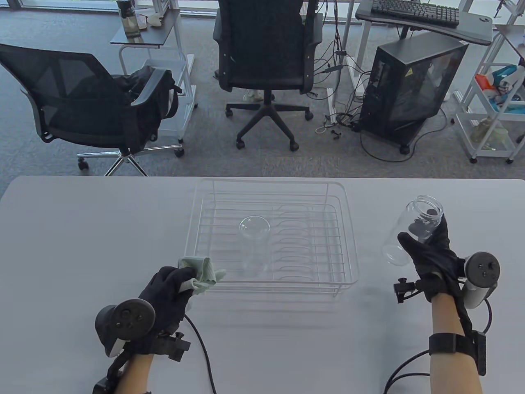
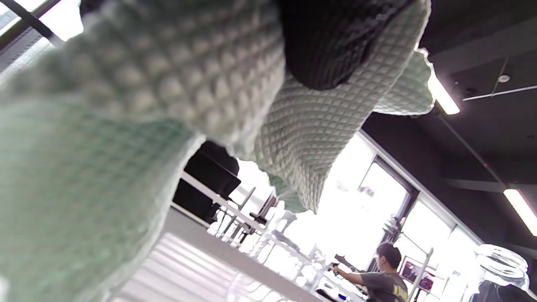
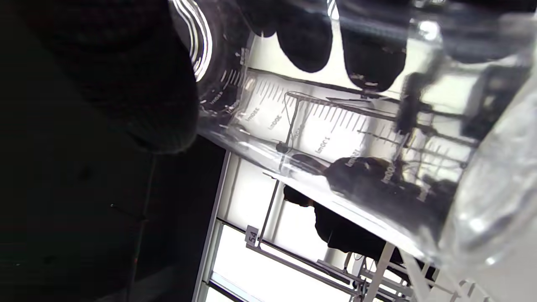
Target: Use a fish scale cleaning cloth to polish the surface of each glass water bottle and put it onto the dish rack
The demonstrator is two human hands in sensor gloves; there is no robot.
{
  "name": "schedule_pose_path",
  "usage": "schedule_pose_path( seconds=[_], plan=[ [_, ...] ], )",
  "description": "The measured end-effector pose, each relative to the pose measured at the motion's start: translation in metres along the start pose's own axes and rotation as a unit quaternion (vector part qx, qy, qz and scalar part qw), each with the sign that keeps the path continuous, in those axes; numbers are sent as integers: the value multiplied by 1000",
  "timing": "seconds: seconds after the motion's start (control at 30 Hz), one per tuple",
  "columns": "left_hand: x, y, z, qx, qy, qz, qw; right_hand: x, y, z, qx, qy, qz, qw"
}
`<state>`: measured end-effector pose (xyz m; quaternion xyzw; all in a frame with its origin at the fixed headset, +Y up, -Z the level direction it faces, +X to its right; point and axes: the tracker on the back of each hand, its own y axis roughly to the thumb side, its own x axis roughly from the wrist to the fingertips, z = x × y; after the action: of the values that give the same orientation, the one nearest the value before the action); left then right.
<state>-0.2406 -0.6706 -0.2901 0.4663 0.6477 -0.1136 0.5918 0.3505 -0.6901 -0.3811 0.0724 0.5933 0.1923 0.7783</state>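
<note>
So the right hand (image 1: 434, 262) gripped a tilted glass bottle (image 1: 414, 234) at lower right, the left hand (image 1: 170, 293) clutched the fish scale cloth (image 1: 201, 273); best wrap it fully.

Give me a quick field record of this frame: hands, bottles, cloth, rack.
left hand: grips the green cloth, near the rack's front left corner
right hand: fingers wrap the held bottle, tilted, off to the rack's right
racked bottle: upright in the dish rack, mouth up
table: white, carries the rack
polish contact: none, cloth and held bottle are apart
</note>
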Motion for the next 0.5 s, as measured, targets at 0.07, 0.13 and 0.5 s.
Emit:
schedule_pose_path(
  seconds=[0.07, 0.13, 0.5],
  plan=[
    [7, 14, 3, -24, 9, 20, 999, -11, 15, -15, 49, 15, 16, 999],
    [14, 28, 5, -35, 9, 43, 998, -20, 24, -28, 84, 32, 25, 996],
    [43, 92, 38, -135, 34, 102, 985, -83, 54, -124, 134, 200, -9, 971]
  ],
)
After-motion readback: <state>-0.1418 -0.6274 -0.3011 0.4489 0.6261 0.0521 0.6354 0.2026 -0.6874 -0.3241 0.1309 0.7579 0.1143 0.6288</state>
